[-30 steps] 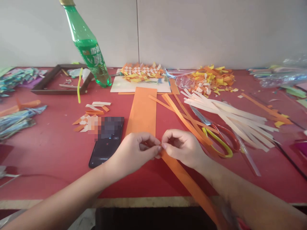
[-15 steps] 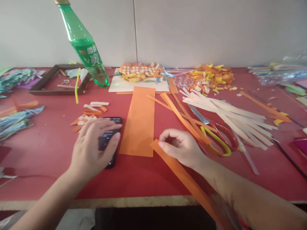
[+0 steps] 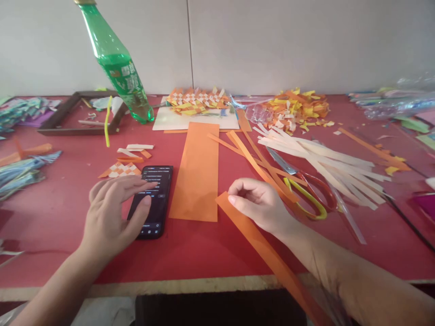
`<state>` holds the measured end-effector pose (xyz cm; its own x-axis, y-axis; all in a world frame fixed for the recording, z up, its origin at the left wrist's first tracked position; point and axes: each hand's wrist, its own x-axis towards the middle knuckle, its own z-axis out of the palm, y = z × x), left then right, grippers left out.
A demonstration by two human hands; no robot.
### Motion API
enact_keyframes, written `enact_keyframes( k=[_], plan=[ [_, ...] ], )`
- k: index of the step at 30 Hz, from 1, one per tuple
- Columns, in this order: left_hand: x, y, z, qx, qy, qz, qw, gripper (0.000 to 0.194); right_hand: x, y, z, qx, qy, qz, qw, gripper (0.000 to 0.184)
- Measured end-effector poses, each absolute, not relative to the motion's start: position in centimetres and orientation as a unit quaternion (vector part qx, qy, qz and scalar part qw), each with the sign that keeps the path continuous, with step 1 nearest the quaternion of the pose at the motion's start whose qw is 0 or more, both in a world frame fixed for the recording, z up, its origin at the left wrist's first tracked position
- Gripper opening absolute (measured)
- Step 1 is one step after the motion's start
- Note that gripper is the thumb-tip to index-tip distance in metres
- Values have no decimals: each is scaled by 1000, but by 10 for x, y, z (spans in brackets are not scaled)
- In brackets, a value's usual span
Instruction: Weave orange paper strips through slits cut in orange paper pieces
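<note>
My left hand (image 3: pixel 113 210) is open, fingers spread, over the left side of a dark smartphone (image 3: pixel 159 203) whose lit screen shows text. Whether the fingers touch the phone I cannot tell. In my right hand (image 3: pixel 256 203), the end of a long orange paper strip (image 3: pixel 258 242) is pinched between thumb and finger; the strip runs down past the table's front edge. Between the hands lies a wide orange paper sheet (image 3: pixel 197 176), flat on the red table (image 3: pixel 190 258). A small orange-and-white woven paper piece (image 3: pixel 121 170) rests just behind my left hand.
Scissors (image 3: pixel 316 194) with red and yellow handles lie right, partly under pale paper strips (image 3: pixel 326 158) and beside narrow orange strips (image 3: pixel 251 156). Along the back are a green bottle (image 3: pixel 124 77), a dark frame (image 3: pixel 79 131), woven paper (image 3: pixel 197 99) and a scrap pile (image 3: pixel 295 108).
My left hand has moved left and slightly down, uncovering more of the phone screen and the woven piece. My right hand has shifted slightly and still pinches the orange strip.
</note>
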<state>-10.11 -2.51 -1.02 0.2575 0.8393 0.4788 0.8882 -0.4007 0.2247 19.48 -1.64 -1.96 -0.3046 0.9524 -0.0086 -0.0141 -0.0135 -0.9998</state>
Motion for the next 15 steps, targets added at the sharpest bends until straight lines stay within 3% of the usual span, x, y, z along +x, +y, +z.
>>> enact_keyframes(
  k=[6,15],
  plan=[
    [-101,-29,-9,-826,-482,-284,67,18,195,-16,-20,-409,-560,585,420,13],
    [-105,-25,-12,-808,-547,-202,82,14,196,-17,-20,-407,-561,583,424,12]
  ],
)
